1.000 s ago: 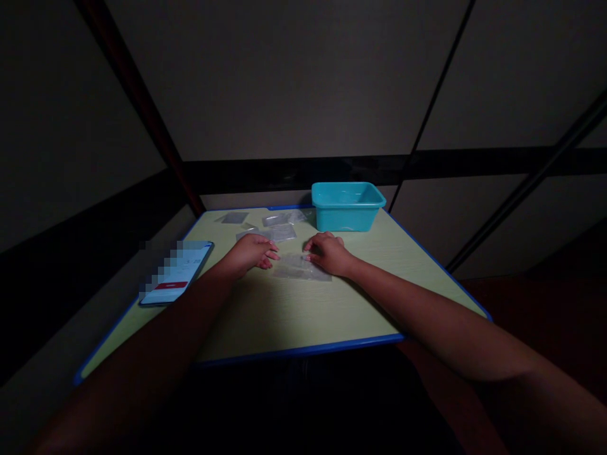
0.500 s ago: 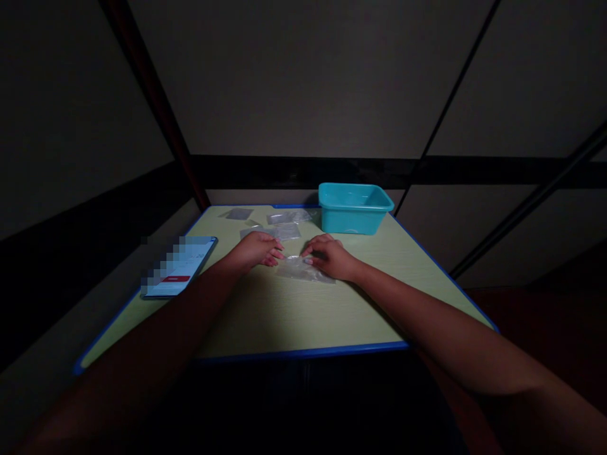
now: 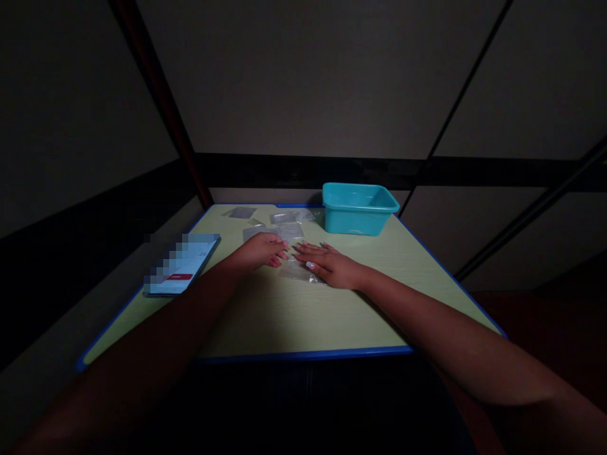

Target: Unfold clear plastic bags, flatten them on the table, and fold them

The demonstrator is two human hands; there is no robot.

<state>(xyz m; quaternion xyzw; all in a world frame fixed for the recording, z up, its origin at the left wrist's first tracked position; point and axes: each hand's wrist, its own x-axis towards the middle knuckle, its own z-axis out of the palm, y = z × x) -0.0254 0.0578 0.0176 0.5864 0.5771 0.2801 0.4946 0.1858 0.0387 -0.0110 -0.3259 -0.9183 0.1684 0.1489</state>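
Observation:
A clear plastic bag (image 3: 294, 270) lies on the table in front of me. My right hand (image 3: 332, 265) rests flat across its right part, fingers stretched out toward the left and covering some of it. At the bag's upper left corner is my left hand (image 3: 263, 250), its fingers bent and close together; whether they pinch the bag's edge is too dim to see. Just beyond my hands lie more clear plastic bags (image 3: 290, 231), partly overlapping. One more bag (image 3: 243, 213) lies at the far left of the table.
A turquoise plastic basket (image 3: 358, 221) stands at the table's back right. At the left edge lies a phone or tablet (image 3: 183, 265) with a lit, partly blurred screen. The table (image 3: 265, 328) has a blue rim, and a panelled wall (image 3: 303, 82) rises behind it.
My right hand has gone from curled fingers at the bag's top edge to lying flat over the bag. My left hand has hardly moved. The view has shifted slightly.

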